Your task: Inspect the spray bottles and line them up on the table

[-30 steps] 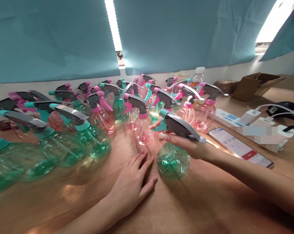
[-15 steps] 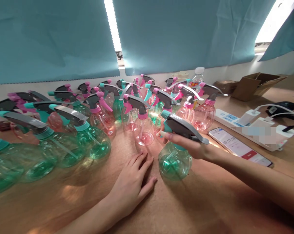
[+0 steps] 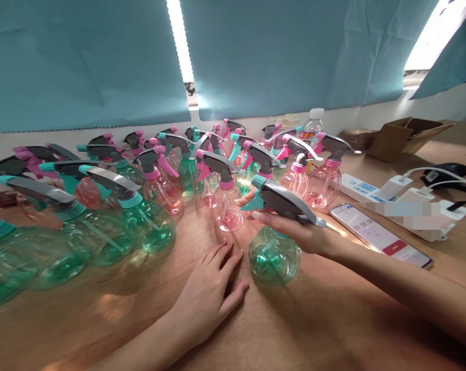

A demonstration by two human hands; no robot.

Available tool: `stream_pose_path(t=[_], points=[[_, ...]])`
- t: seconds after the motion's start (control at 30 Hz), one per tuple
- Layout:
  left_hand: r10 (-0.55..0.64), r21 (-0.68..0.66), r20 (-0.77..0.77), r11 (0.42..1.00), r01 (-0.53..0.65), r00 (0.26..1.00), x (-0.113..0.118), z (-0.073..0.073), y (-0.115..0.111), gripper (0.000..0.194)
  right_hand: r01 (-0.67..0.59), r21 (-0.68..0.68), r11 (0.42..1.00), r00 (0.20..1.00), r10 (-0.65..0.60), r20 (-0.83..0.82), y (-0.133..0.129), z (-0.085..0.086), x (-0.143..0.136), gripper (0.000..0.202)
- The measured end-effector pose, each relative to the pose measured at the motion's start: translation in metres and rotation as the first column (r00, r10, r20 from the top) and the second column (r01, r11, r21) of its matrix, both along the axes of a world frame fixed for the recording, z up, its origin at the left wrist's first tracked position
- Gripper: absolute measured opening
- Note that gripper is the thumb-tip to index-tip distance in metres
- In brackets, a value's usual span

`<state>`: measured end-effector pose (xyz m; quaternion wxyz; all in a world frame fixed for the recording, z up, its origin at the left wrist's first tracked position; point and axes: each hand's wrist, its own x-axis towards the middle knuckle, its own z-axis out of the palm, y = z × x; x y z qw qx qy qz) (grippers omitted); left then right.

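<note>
My right hand (image 3: 298, 234) is around the neck of a green spray bottle (image 3: 275, 257) with a grey and teal trigger head. Its thumb lies along the near side below the head, while other fingertips show beyond the trigger, reaching left; the rest are hidden behind the bottle. This bottle is upright, low over or on the table. Flat on the tabletop to its left rests my left hand (image 3: 212, 278), fingers spread, holding nothing. Just beyond those fingertips stands a pink spray bottle (image 3: 229, 208).
Several green spray bottles (image 3: 150, 226) and pink ones (image 3: 163, 193) crowd the left and back. At right lie a phone (image 3: 380, 234) with a running timer and a power strip (image 3: 366, 189) with plugged chargers. Behind them sits an open cardboard box (image 3: 399, 139).
The green spray bottle and my right hand have shifted slightly left. My right fingers have stretched out further past the trigger. My left hand stays put.
</note>
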<state>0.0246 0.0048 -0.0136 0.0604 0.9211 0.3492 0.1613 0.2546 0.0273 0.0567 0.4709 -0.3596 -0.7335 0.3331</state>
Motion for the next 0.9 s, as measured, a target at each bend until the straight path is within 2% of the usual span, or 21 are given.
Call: stream_pose_path(t=[0.2, 0.37, 0.5, 0.57, 0.7, 0.9], points=[[0.0, 0.003, -0.016, 1.0, 0.0, 1.0, 0.0, 0.0, 0.0, 0.047, 0.006, 0.051, 0.999, 0.999, -0.004, -0.038, 0.002, -0.002, -0.004, 0.015], [-0.005, -0.025, -0.06, 1.0, 0.003, 0.998, 0.002, 0.008, -0.001, 0.047, 0.07, 0.085, 0.994, 0.998, -0.07, 0.0, -0.001, -0.007, -0.012, 0.021], [-0.004, -0.04, -0.089, 0.999, 0.001, 0.996, 0.004, 0.012, -0.001, 0.044, 0.128, 0.067, 0.99, 0.987, -0.133, 0.087, -0.004, -0.014, -0.016, 0.01], [-0.005, -0.043, -0.092, 0.999, 0.001, 0.996, 0.004, 0.012, -0.001, 0.044, 0.136, 0.041, 0.99, 0.985, -0.14, 0.098, -0.004, -0.014, -0.016, 0.01], [-0.008, -0.034, -0.079, 0.999, 0.005, 0.997, 0.004, 0.011, -0.001, 0.043, 0.086, -0.026, 0.996, 0.992, -0.083, 0.095, -0.006, -0.008, -0.015, 0.025], [-0.012, -0.021, -0.052, 1.0, 0.011, 0.999, 0.003, 0.009, -0.001, 0.041, 0.083, -0.07, 0.994, 0.993, -0.076, 0.091, -0.009, 0.001, -0.016, 0.021]])
